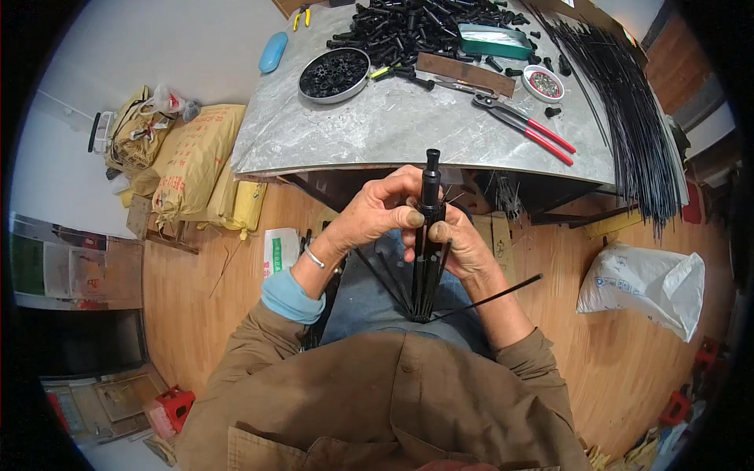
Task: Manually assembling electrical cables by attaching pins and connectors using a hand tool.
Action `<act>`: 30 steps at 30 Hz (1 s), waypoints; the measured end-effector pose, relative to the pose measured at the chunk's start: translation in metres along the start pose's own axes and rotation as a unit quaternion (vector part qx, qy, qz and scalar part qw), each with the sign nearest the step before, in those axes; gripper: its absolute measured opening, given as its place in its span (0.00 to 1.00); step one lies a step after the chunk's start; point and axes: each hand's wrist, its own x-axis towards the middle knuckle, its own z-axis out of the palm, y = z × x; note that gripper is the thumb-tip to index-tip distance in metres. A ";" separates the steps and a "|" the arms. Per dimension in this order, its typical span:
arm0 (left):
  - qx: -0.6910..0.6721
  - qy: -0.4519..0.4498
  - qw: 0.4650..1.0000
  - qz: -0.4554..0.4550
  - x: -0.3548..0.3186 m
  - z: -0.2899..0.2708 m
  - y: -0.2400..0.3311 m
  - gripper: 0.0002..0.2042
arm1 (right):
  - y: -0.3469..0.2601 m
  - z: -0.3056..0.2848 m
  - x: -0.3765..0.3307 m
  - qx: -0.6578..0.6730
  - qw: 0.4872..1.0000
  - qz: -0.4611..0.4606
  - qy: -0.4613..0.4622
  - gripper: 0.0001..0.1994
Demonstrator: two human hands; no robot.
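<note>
In front of my lap stands a black umbrella-like frame [424, 282], made of several thin ribs gathered into a bundle. At its top is a stepped black tubular fitting [431, 184], pointing toward the table. My left hand [373, 212] pinches the base of this fitting between thumb and fingers. From the other side, my right hand [467, 243] is closed on the upper ribs just below it, thumb pressed against them. One loose rib [495, 297] slants out to the right under my right wrist; others splay left. The fingers behind the frame are partly hidden.
The grey table [271, 137] ahead holds a heap of black fittings [408, 35], a round dish of small black parts [336, 96], red-handled pliers [538, 133] and a bundle of long black rods [628, 110]. Sacks [196, 161] stand left; a white sack [640, 286] lies right.
</note>
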 end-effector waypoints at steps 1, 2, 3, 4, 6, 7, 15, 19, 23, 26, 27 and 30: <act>-0.010 -0.007 1.000 -0.006 0.002 -0.003 0.001 0.18 | 0.002 -0.002 0.000 0.019 1.000 0.006 0.000 0.30; -0.009 -0.009 1.000 -0.005 0.004 -0.005 0.001 0.18 | 0.002 -0.001 -0.001 0.019 1.000 0.004 0.000 0.30; -0.005 -0.014 1.000 -0.009 0.006 -0.006 0.002 0.19 | 0.003 0.000 -0.001 0.025 1.000 -0.005 0.018 0.28; -0.001 -0.018 1.000 -0.013 0.006 -0.007 0.003 0.19 | 0.005 0.002 0.000 0.032 0.999 -0.012 0.034 0.26; 0.000 -0.016 1.000 -0.026 0.006 -0.008 0.004 0.19 | 0.002 0.008 0.000 0.036 0.998 -0.023 0.038 0.24; 0.008 -0.018 1.000 -0.023 0.006 -0.008 0.004 0.18 | 0.002 0.010 -0.001 0.038 0.998 -0.032 0.044 0.22; 0.274 0.129 0.950 0.072 -0.004 0.003 0.015 0.19 | 0.003 0.011 0.000 0.074 0.993 -0.046 0.075 0.14; 0.004 0.179 0.981 0.076 -0.027 0.039 0.029 0.31 | 0.004 0.017 0.004 0.048 0.986 -0.093 0.133 0.13; 0.112 0.230 0.964 0.069 -0.022 0.084 0.032 0.37 | 0.009 0.015 0.007 0.021 0.979 -0.136 0.154 0.11; 0.169 0.304 0.935 0.073 -0.015 0.087 0.022 0.29 | 0.008 0.031 0.008 0.031 0.974 -0.159 0.161 0.09; 0.189 0.340 0.919 0.068 -0.013 0.084 0.019 0.23 | 0.007 0.034 0.008 0.021 0.970 -0.165 0.177 0.10; -0.011 0.355 0.934 0.028 -0.004 0.070 0.021 0.13 | 0.010 0.024 0.002 -0.015 0.973 -0.176 0.151 0.13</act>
